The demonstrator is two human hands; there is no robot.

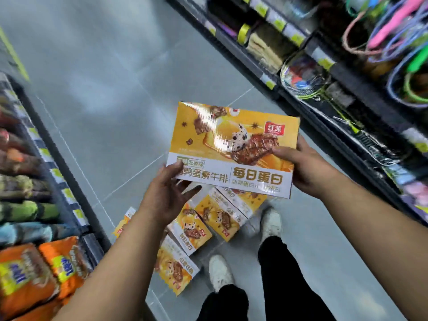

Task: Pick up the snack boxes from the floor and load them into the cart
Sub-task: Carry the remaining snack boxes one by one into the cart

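Note:
I hold a yellow and white snack box (234, 147) flat in front of me, above the floor. My right hand (303, 165) grips its right edge, thumb on top and fingers underneath. My left hand (166, 193) holds the lower left corner, thumb on the top face, fingers spread below. Several more of the same yellow snack boxes (217, 216) lie scattered on the grey floor under it, near my feet. No cart is in view.
A shelf unit (34, 205) with orange snack bags (30, 279) runs along the left. Dark shelves (347, 84) with rackets and coloured ropes run along the right. My white shoes (220, 272) stand beside the boxes. Grey tiled floor (104, 77) stretches ahead.

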